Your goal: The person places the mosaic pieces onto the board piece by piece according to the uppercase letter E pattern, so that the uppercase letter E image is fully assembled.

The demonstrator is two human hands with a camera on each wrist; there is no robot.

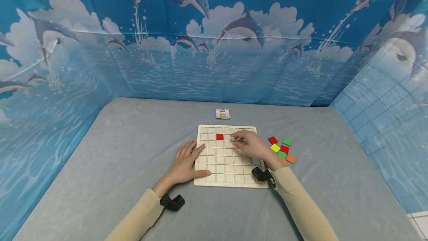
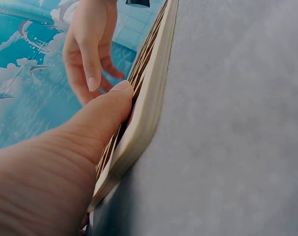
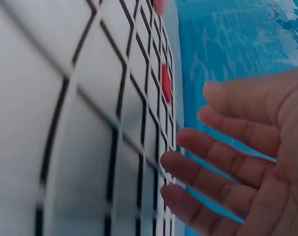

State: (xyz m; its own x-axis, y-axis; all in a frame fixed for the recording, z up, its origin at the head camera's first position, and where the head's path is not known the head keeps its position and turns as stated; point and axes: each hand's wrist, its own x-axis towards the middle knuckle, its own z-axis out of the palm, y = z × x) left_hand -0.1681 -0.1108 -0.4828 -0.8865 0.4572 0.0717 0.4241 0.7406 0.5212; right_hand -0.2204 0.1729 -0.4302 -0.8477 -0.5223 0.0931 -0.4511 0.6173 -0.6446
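Observation:
A pale wooden grid board (image 1: 220,168) lies on the grey cloth, with one red square tile (image 1: 219,137) in a cell of its second row from the top. My left hand (image 1: 183,164) rests at the board's left edge, fingers spread and the thumb over its lower left corner; in the left wrist view the thumb (image 2: 107,105) presses on the rim. Over the upper right of the grid hovers my right hand (image 1: 249,143). Its fingers (image 3: 213,174) are loosely bent and apart from the thumb, with nothing showing between them in the right wrist view.
Right of the board lie several loose tiles: red (image 1: 272,140), yellow (image 1: 275,148), green (image 1: 287,141) and orange (image 1: 291,158). Behind the board is a small card (image 1: 222,113) printed with a coloured grid. A blue dolphin-print curtain (image 1: 214,73) encloses the table's back and sides.

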